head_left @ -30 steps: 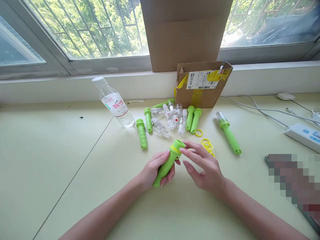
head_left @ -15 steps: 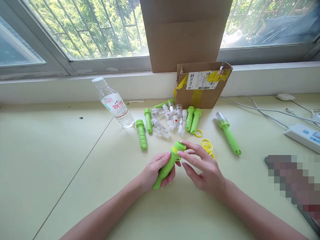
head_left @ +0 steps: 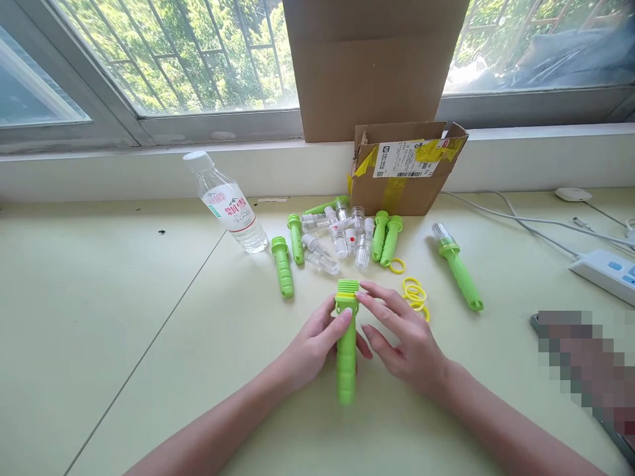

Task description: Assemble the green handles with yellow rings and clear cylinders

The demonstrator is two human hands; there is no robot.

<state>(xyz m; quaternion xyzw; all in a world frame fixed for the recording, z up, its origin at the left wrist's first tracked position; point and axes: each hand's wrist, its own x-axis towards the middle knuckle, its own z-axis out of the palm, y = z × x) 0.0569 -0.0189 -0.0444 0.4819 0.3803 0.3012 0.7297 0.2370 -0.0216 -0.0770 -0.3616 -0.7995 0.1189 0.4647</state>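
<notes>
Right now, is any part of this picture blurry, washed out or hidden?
Head view: the green handle in the left hand smears at its lower end; the window is bright, nearly washed out; a pixelated block hides the lower right; the bottle and table look sharp.

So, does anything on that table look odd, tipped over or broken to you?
A few things. The water bottle seems to lie on its side, cap on, nothing spilled. The small cardboard box is torn open, with peeling yellow tape. Clear caps and yellow rings lie scattered loose. Nothing looks broken.
</notes>
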